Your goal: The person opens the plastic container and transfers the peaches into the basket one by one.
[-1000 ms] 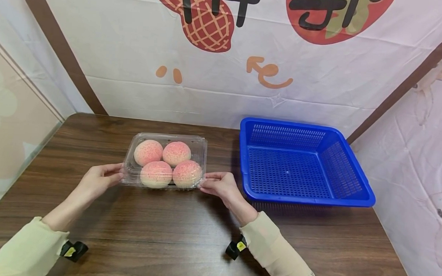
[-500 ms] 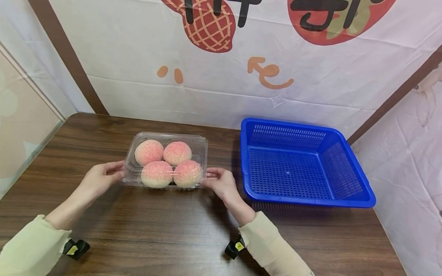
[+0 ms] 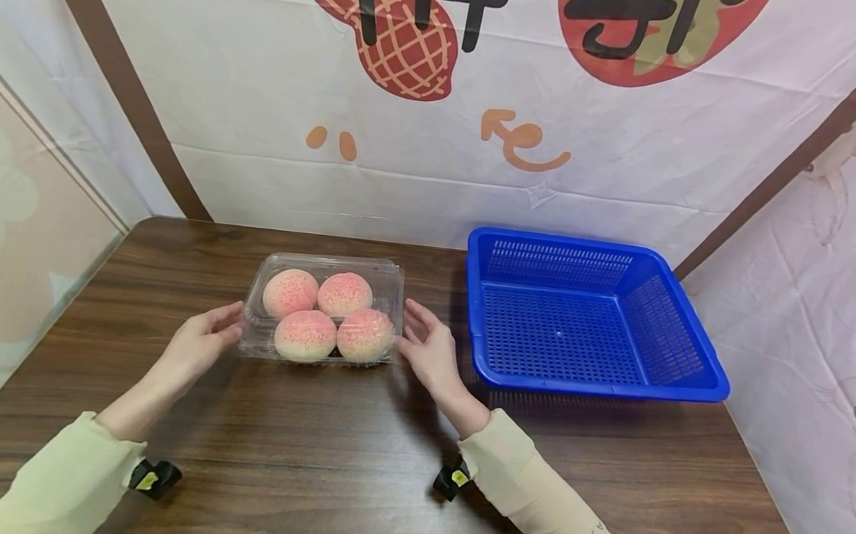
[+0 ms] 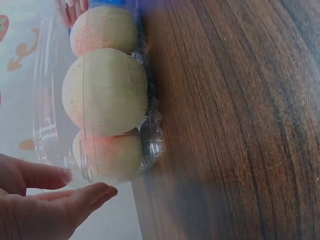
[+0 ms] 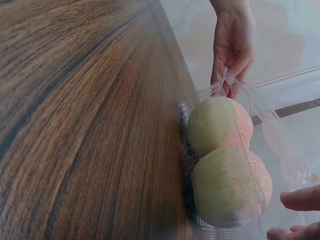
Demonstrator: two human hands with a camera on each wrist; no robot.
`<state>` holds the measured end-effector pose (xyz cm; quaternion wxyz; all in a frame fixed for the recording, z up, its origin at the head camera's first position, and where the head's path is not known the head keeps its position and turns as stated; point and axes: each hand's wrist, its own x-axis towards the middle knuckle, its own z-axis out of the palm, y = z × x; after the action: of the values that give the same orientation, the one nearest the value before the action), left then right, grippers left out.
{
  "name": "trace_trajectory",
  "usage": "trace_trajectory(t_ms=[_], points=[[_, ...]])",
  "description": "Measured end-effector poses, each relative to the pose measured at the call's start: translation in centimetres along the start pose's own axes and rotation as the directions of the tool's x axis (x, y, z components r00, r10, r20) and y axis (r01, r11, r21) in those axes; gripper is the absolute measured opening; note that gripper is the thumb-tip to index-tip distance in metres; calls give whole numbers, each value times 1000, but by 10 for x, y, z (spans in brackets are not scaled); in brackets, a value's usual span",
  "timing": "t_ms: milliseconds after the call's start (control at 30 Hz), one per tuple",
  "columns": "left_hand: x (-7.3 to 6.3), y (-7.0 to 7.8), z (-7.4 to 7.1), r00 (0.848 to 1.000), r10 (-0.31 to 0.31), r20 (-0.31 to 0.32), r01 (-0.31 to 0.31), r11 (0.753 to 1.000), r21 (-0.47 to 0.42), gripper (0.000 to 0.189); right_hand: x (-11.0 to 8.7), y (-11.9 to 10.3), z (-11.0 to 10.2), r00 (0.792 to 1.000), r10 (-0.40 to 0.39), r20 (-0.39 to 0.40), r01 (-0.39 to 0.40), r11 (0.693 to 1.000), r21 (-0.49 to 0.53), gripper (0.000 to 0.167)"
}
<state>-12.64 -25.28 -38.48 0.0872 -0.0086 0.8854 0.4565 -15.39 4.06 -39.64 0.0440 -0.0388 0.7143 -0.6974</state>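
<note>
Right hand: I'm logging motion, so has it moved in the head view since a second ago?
Yes, slightly. Judged against the blue basket, the right hand is now higher in the picture, farther up the right side of the clear container.

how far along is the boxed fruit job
Done: four peach-like fruits sit inside the clear box, and its lid looks closed. In hand: the left hand and right hand flank the box. Remaining, perhaps: moving it, as the blue basket holds no fruit.
</note>
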Motion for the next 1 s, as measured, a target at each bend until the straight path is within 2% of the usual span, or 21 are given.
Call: trace_trajectory(t_ms=[167,300,533,833,900,933,1000], points=[[0,-2,-1,1000,15,-15,-16,996,-92,50,-7,-14,2,999,-32,13,32,999,18,50],[0,-3,-1,999,24,-29,-29,977,-212,50,-2,-3,1,998,-57,11,57,998,24,46],[1,-1,2,998,17,-68,-39,941,-336,51,5,10,1,995,-101,2,101,995,26,44],[4,1,4,991,51,-121,-103,874,-475,54,6,9,3,986,-166,14,164,983,79,44],[4,1,4,991,51,-124,-109,847,-520,57,7,9,4,984,-180,13,179,981,77,43],[5,2,3,991,53,-125,-111,843,-526,58,7,9,4,982,-187,10,186,980,71,43],[6,2,3,991,48,-123,-111,806,-581,61,8,9,4,978,-208,6,207,976,62,43]])
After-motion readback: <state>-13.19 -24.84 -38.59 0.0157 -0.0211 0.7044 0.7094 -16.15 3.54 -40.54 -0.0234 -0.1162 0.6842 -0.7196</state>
